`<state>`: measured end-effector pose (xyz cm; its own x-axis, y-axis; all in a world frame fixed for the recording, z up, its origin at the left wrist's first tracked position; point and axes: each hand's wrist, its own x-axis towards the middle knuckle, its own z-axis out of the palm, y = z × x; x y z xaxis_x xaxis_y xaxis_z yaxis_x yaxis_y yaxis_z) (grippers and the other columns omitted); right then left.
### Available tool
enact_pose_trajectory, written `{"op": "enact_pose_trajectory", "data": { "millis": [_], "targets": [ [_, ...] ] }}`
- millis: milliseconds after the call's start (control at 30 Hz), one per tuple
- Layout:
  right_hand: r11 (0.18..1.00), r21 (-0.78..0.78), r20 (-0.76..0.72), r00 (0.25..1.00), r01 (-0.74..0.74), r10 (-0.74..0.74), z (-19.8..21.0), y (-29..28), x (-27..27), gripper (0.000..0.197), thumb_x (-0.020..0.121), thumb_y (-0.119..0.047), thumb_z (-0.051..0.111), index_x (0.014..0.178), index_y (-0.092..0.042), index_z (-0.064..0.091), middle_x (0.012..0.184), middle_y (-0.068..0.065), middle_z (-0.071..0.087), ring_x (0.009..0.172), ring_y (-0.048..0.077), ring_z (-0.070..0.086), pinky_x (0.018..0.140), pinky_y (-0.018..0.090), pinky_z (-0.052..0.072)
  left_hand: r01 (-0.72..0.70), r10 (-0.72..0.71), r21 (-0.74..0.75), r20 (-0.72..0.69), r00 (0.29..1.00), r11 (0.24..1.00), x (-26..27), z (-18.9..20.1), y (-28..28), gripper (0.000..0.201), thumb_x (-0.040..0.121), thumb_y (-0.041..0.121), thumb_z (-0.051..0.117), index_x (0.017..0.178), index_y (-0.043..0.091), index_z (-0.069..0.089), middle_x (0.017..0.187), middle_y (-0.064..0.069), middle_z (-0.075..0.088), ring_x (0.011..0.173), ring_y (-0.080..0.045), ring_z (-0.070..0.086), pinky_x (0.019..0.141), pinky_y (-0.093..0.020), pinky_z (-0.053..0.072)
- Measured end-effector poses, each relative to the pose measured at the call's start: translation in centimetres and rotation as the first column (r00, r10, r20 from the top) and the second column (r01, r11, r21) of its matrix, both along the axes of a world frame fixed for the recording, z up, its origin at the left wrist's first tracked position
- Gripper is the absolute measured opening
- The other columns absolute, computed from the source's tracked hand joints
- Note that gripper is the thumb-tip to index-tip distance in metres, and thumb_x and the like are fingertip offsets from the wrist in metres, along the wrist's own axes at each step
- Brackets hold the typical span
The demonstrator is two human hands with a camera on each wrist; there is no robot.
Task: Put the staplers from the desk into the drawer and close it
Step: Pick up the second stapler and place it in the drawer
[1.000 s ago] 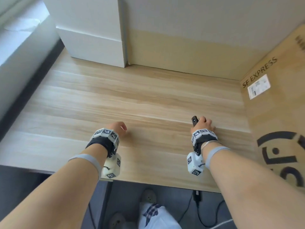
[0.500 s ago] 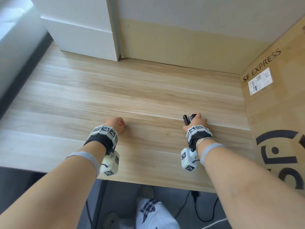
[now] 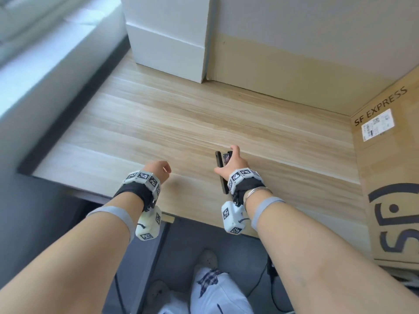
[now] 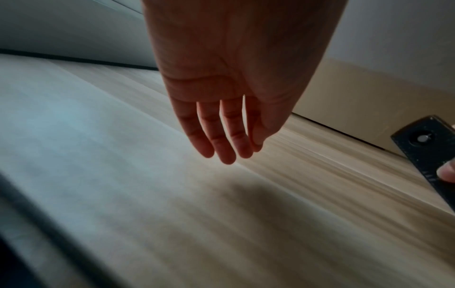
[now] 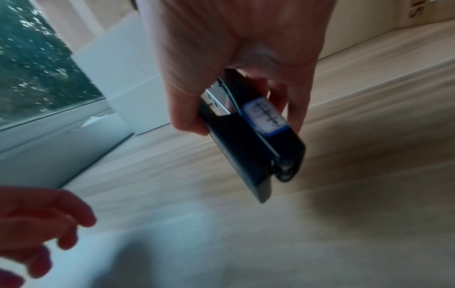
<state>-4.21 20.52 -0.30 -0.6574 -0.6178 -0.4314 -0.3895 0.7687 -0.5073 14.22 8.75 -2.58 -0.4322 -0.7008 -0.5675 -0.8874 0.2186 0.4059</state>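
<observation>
Pinching black stapler (image 5: 248, 140) between right-hand grip (image 5: 236, 64).

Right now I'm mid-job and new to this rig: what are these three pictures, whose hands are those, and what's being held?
No machine here: a person's two bare hands, with a tagged camera strapped to each wrist. The big picture looks down from a head camera; the other two look along each hand. The right hand grips a black stapler with a blue-edged label above the pale wooden desk. The left hand is relaxed and holds nothing. A brown SF Express cardboard box stands at the right. No drawer is visible.
</observation>
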Motion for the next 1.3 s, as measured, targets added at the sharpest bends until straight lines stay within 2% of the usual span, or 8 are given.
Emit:
{"op": "enact_pose_trajectory", "data": {
  "millis": [133, 400, 600, 700, 867, 1000, 1066, 1300],
  "targets": [
    [0.986, -0.02, 0.041, 0.985, -0.166, 0.167, 0.2, -1.8, 6.8, 0.054, 0.072, -0.028, 0.07, 0.119, -0.023, 0.042, 0.089, 0.0, 0.056, 0.078, 0.025, 0.056, 0.068, 0.028, 0.042, -0.076, 0.076, -0.024, 0.008, 0.997, 0.997, 6.2, 0.2, -0.4, 0.029, 0.088, 0.006, 0.045, 0.11, 0.009, 0.064, 0.113, -0.016, 0.069, 0.102, -0.032, 0.065, 0.079, -0.03, 0.05],
    [0.927, -0.017, 0.122, 0.919, -0.375, 0.374, -1.4, -3.5, 18.5, 0.049, 0.075, -0.033, 0.07, 0.115, -0.018, 0.045, 0.091, 0.001, 0.054, 0.08, 0.026, 0.052, 0.071, 0.028, 0.039, -0.178, 0.181, -0.058, 0.058, 0.982, 0.982, 16.8, -0.9, 0.5, 0.032, 0.089, 0.008, 0.043, 0.113, 0.009, 0.064, 0.117, -0.017, 0.067, 0.108, -0.033, 0.062, 0.091, -0.034, 0.049],
    [0.875, 0.055, 0.216, 0.862, -0.481, 0.46, -4.2, -2.9, 24.5, 0.046, 0.079, -0.04, 0.069, 0.109, -0.019, 0.041, 0.091, 0.001, 0.052, 0.079, 0.025, 0.052, 0.07, 0.028, 0.037, -0.229, 0.232, -0.037, 0.1, 0.968, 0.973, 22.0, -3.8, 1.8, 0.032, 0.087, 0.006, 0.043, 0.11, 0.011, 0.065, 0.115, -0.011, 0.068, 0.106, -0.03, 0.062, 0.087, -0.031, 0.049],
    [0.851, 0.112, 0.259, 0.842, -0.513, 0.473, -6.7, -2.2, 26.6, 0.041, 0.08, -0.036, 0.068, 0.099, -0.022, 0.035, 0.089, 0.002, 0.052, 0.078, 0.026, 0.051, 0.069, 0.029, 0.036, -0.241, 0.241, -0.014, 0.142, 0.96, 0.97, 23.9, -6.2, 2.3, 0.031, 0.086, 0.008, 0.044, 0.107, 0.013, 0.066, 0.113, -0.01, 0.069, 0.1, -0.029, 0.062, 0.087, -0.031, 0.049],
    [0.831, 0.24, 0.303, 0.851, -0.503, 0.428, -11.8, -1.2, 28.4, 0.043, 0.08, -0.031, 0.066, 0.109, -0.02, 0.036, 0.095, 0.004, 0.048, 0.078, 0.027, 0.051, 0.065, 0.031, 0.037, -0.286, 0.275, 0.032, 0.188, 0.943, 0.958, 26.6, -11.0, 3.6, 0.031, 0.085, 0.008, 0.046, 0.107, 0.014, 0.067, 0.116, -0.011, 0.069, 0.108, -0.029, 0.063, 0.091, -0.03, 0.048],
    [0.829, 0.326, 0.309, 0.88, -0.454, 0.361, -15.4, -0.7, 29.1, 0.041, 0.084, -0.032, 0.061, 0.1, -0.018, 0.027, 0.073, 0.001, 0.047, 0.071, 0.027, 0.052, 0.049, 0.027, 0.035, -0.303, 0.279, 0.079, 0.228, 0.933, 0.95, 28.3, -14.6, 4.5, 0.032, 0.085, 0.009, 0.044, 0.106, 0.015, 0.068, 0.117, -0.011, 0.069, 0.107, -0.03, 0.063, 0.091, -0.03, 0.048],
    [0.821, 0.37, 0.31, 0.891, -0.435, 0.332, -17.0, -0.9, 29.6, 0.041, 0.085, -0.033, 0.059, 0.099, -0.017, 0.025, 0.067, 0.0, 0.041, 0.067, 0.026, 0.05, 0.051, 0.028, 0.036, -0.313, 0.283, 0.096, 0.243, 0.928, 0.945, 28.7, -16.2, 4.7, 0.033, 0.086, 0.01, 0.044, 0.108, 0.015, 0.067, 0.12, -0.011, 0.067, 0.11, -0.03, 0.061, 0.094, -0.029, 0.046],
    [0.84, 0.432, 0.326, 0.925, -0.329, 0.195, -22.6, -1.9, 31.3, 0.051, 0.088, -0.028, 0.056, 0.128, -0.011, 0.03, 0.119, 0.016, 0.058, 0.098, 0.032, 0.06, 0.069, 0.032, 0.039, -0.318, 0.268, 0.155, 0.274, 0.923, 0.935, 29.5, -20.4, 4.6, 0.033, 0.087, 0.007, 0.045, 0.112, 0.014, 0.066, 0.123, -0.012, 0.065, 0.114, -0.03, 0.059, 0.096, -0.028, 0.044]
  ]
}}
